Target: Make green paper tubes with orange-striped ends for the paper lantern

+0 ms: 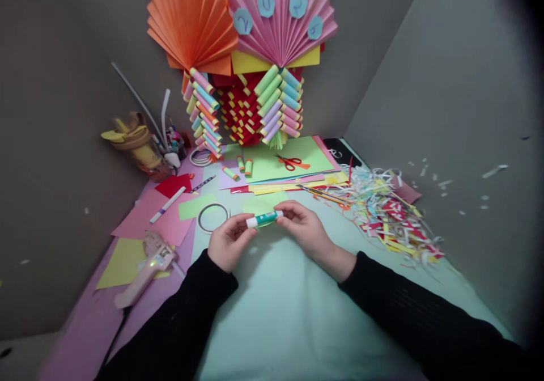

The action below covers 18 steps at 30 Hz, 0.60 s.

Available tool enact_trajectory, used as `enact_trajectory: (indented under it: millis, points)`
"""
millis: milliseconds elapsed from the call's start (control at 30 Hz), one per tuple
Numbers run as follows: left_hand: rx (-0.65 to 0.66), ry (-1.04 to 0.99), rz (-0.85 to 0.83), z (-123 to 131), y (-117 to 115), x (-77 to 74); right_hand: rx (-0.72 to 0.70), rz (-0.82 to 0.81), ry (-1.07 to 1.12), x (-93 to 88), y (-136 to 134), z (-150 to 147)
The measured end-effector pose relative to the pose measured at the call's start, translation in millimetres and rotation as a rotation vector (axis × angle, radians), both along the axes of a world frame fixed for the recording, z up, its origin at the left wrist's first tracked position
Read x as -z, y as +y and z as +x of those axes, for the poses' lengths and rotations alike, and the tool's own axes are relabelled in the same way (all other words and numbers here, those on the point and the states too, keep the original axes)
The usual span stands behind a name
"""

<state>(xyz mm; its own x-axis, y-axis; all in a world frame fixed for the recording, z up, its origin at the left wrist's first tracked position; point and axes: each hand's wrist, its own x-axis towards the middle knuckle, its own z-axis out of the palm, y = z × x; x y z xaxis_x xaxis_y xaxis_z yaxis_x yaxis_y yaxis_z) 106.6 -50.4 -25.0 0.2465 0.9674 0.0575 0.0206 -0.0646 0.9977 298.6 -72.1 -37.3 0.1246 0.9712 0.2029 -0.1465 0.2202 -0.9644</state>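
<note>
A green and white glue stick (266, 218) is held sideways above the table between both hands. My left hand (229, 239) pinches its white end, while my right hand (304, 228) grips the opposite end. Just beneath and behind it lies a light green strip of paper (261, 202). Left of the stick, close to my left hand, a roll of tape (213, 217) lies flat on the table.
A hot glue gun (147, 270) with a cord lies at left on coloured paper. Red-handled scissors (289, 162) rest on green sheets (267, 154). Paper scraps (391, 211) are heaped at right. Paper fans (280, 24) and rolled-paper strings hang at the back, beside a pen holder (175, 145).
</note>
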Motion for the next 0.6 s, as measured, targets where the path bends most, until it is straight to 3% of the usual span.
enact_trajectory:
  millis: [333, 600]
  points:
    - [-0.024, 0.033, 0.032, 0.0, -1.6, -0.5, 0.024, 0.025, -0.170, 1.3, -3.0, -2.1]
    - [-0.063, 0.007, 0.037, 5.0, -4.2, -7.0, -0.117, -0.251, 0.041, 1.2, -9.2, -12.9]
